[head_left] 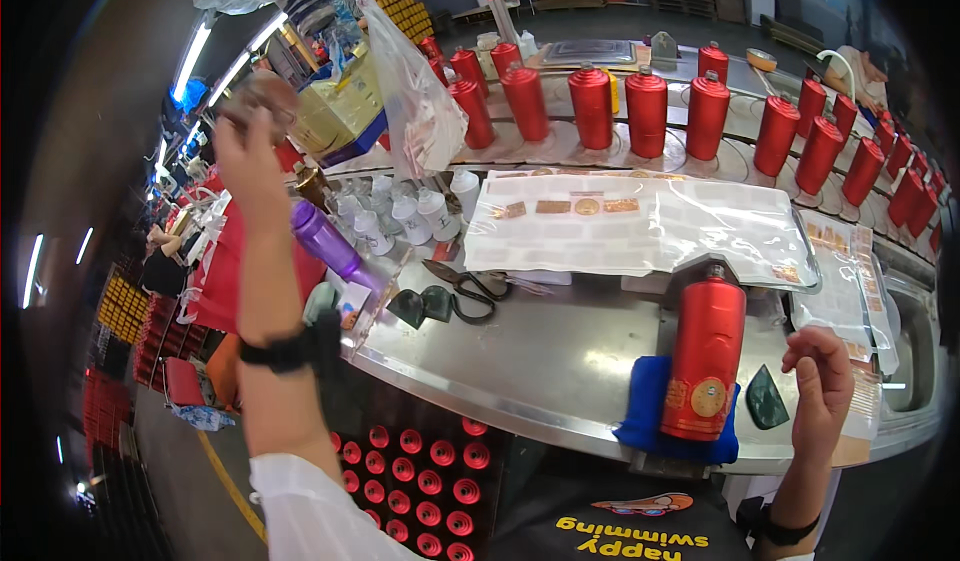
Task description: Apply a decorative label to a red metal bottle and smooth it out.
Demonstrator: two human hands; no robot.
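A red bottle (708,361) with a gold round emblem lies tilted on a folded blue cloth (648,401) at the bench's front edge, its neck pointing away from me. My right hand (822,386) hovers to the right of it, fingers loosely bent and apart, with nothing visible in them. Beside that hand lies a dark green flat piece (767,398) with a pointed tip. My left hand (250,161) is raised at the far left, smeared by motion. A blurred brownish shape shows at its fingertips; I cannot tell what it is.
White sheets with gold stickers (640,226) lie behind the bottle. Black-handled scissors (465,286), dark green pieces (420,306), a purple bottle (325,239) and several small clear bottles (410,219) are at left. Red bottles (590,108) line a curved conveyor. A plastic bag (410,91) hangs above.
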